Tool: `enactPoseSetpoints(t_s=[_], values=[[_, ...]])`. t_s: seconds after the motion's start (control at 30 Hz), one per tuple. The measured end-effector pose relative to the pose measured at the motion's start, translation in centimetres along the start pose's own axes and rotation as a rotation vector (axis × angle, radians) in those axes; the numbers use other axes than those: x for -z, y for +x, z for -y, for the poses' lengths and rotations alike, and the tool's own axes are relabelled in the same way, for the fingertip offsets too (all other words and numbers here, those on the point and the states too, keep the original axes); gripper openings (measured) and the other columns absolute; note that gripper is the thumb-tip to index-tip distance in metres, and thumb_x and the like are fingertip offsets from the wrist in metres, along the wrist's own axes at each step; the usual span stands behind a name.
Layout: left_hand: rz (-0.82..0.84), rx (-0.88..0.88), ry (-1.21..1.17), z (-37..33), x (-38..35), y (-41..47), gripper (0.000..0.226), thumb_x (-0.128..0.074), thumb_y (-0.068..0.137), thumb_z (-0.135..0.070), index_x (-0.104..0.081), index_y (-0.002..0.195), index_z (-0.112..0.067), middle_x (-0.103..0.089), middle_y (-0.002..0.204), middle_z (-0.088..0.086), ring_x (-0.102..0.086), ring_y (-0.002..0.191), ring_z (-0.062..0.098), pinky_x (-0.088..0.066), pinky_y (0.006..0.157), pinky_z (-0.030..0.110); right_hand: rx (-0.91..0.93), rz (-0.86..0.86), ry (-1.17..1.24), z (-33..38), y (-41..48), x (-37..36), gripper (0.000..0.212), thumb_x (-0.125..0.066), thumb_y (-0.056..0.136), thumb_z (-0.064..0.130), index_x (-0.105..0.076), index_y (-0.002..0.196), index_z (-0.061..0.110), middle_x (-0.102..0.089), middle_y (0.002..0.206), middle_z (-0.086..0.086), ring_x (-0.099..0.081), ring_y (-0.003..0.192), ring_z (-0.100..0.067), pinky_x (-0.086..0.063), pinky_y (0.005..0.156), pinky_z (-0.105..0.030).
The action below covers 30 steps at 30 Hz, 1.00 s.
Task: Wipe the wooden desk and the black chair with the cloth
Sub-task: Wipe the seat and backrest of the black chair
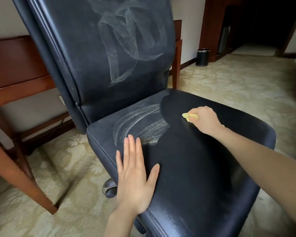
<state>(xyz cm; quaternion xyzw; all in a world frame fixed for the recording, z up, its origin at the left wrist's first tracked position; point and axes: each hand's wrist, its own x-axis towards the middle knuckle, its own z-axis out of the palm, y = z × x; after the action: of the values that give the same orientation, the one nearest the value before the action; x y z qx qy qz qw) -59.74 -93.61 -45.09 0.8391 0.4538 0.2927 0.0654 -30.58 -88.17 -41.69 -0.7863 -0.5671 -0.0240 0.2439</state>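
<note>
Black chair [186, 168] fills the middle of the view, seat facing the camera, backrest tilted away. Right hand [204, 119] grips a bunched yellow cloth [189, 116], fingers curled round it, pressing it onto the far right part of the seat. Left hand [135, 177] lies flat on the near left edge of the seat, fingers straight and spread, holding nothing. Seat is dark and glossy around the cloth and toward the front; pale dusty streaks sit on the back left part of the seat and across the backrest. Wooden desk [15, 79] stands at left, behind the chair. Small black bin [202, 57] stands on the patterned carpet [237, 82], well behind.
</note>
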Motion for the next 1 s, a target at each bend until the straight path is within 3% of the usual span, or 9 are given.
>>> enactPoseSetpoints(t_s=[0.27,0.53,0.63,0.73,0.87,1.0], values=[[-0.071,0.328,0.043,-0.5,-0.7,-0.3,0.088,-0.010,0.078,-0.064,0.024,0.141,-0.013,0.034,0.149,0.008,0.038,0.136,0.019,0.021,0.111,0.043,0.242,0.043,-0.101,6.3,1.5,-3.2,0.024,-0.051,0.093,0.016,-0.066,0.110,0.011,-0.065,0.105,-0.011,-0.053,0.098,-0.029,-0.035,0.078,-0.029],[-0.073,0.532,-0.069,-0.8,-1.0,-0.5,0.089,-0.038,0.091,-0.053,0.009,0.150,-0.007,0.021,0.156,0.016,0.024,0.143,0.025,0.011,0.116,0.041,0.586,0.187,0.225,10.6,-4.9,-2.4,0.027,-0.059,0.090,0.009,-0.067,0.115,0.012,-0.066,0.113,-0.007,-0.050,0.102,-0.022,-0.023,0.083,-0.009],[-0.090,0.559,-0.115,-0.9,-1.1,-0.5,0.089,-0.042,0.091,-0.051,0.008,0.150,-0.007,0.017,0.157,0.014,0.021,0.144,0.023,0.008,0.117,0.039,0.657,0.291,0.267,10.3,-7.1,-1.2,0.029,-0.059,0.090,0.010,-0.066,0.117,0.015,-0.065,0.109,-0.005,-0.046,0.100,-0.017,-0.032,0.089,-0.015],[-0.102,0.571,-0.129,-0.8,-1.1,-0.6,0.092,-0.045,0.089,-0.052,0.007,0.150,-0.008,0.015,0.158,0.011,0.017,0.145,0.021,0.006,0.117,0.038,0.703,0.388,0.263,9.1,-8.6,0.3,0.030,-0.059,0.090,0.011,-0.065,0.120,0.016,-0.064,0.109,-0.001,-0.044,0.100,-0.013,-0.038,0.090,-0.022],[-0.129,0.576,-0.161,-0.8,-1.2,-0.7,0.096,-0.050,0.085,-0.055,0.004,0.151,-0.010,0.012,0.159,0.007,0.013,0.146,0.018,0.004,0.118,0.037,0.694,0.505,0.204,6.5,-8.6,2.3,0.031,-0.059,0.090,0.015,-0.065,0.118,0.027,-0.061,0.108,0.012,-0.043,0.099,-0.006,-0.038,0.091,-0.019],[-0.151,0.571,-0.174,-0.9,-1.2,-0.8,0.099,-0.049,0.082,-0.060,0.001,0.151,-0.010,0.008,0.160,0.007,0.011,0.146,0.018,0.003,0.117,0.036,0.582,0.435,0.199,3.5,-7.1,3.2,0.031,-0.067,0.085,0.009,-0.070,0.109,0.028,-0.063,0.101,0.017,-0.050,0.095,-0.011,-0.042,0.088,-0.022]])
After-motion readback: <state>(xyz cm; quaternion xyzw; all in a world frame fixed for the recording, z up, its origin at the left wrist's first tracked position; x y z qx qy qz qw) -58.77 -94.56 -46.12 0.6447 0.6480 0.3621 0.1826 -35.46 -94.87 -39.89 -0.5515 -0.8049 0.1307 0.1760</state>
